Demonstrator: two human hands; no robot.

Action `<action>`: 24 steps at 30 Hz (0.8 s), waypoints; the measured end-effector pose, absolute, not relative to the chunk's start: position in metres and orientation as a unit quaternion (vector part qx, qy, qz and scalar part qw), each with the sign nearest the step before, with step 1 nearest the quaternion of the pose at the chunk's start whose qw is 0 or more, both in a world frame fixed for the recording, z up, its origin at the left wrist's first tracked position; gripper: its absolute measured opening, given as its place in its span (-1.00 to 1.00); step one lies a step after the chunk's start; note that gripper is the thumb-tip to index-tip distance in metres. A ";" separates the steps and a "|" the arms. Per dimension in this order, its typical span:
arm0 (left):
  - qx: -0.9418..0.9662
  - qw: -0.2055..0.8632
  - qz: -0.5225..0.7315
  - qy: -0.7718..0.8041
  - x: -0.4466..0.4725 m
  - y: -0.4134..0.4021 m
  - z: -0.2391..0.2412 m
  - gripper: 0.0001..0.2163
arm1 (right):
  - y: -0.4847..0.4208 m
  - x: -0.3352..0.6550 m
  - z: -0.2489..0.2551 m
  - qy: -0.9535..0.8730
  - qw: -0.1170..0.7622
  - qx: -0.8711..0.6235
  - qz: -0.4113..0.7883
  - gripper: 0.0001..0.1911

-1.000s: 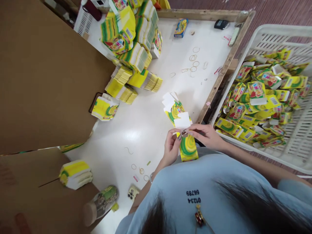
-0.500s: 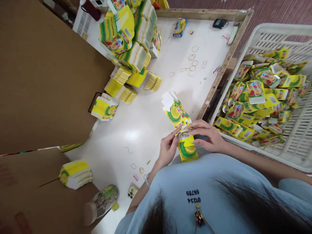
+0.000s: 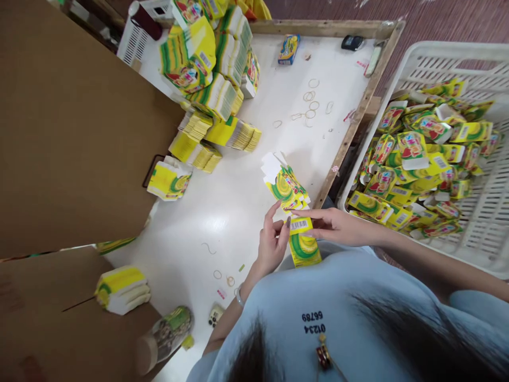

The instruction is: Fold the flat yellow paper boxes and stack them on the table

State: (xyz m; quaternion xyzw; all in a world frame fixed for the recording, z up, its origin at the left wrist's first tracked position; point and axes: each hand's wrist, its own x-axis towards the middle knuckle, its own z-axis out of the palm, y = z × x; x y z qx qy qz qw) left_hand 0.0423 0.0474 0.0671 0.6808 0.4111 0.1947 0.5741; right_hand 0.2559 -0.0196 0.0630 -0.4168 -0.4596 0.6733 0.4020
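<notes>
Both my hands hold a small yellow and green carton [image 3: 304, 244] upright against my chest, above the near edge of the white table [image 3: 238, 207]. My left hand [image 3: 272, 241] pinches its left side near the top, fingers curled. My right hand [image 3: 338, 225] lies over the top end, fingers pressed on the closed barcode flap. Just beyond the carton, a small pile of flat unfolded cartons [image 3: 284, 183] lies on the table.
A white plastic crate [image 3: 457, 58] full of folded cartons stands to the right. Tall stacks of flat cartons [image 3: 210, 69] fill the far left. Brown cardboard sheets [image 3: 71, 122] lean at left. Rubber bands [image 3: 312, 101], a bundle [image 3: 121, 286], a bottle [image 3: 165, 331] and a small device [image 3: 216, 314] also lie about.
The white top flap that stood open a second ago has been folded down and closed. My right hand moved over the carton's top; the left shifted slightly to its side.
</notes>
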 end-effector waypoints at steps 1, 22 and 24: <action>0.697 0.562 0.190 0.403 0.041 0.048 0.067 -0.45 | -0.020 0.254 0.062 -0.456 0.399 -0.415 0.678 -0.38; 0.848 0.290 0.234 0.378 0.114 0.268 0.025 -0.77 | -0.027 0.340 0.065 -0.499 0.185 -0.846 0.031 -0.45; 0.865 0.253 0.274 0.337 0.109 0.264 0.038 -0.72 | -0.010 0.326 0.055 -0.526 0.249 -0.811 0.058 -0.44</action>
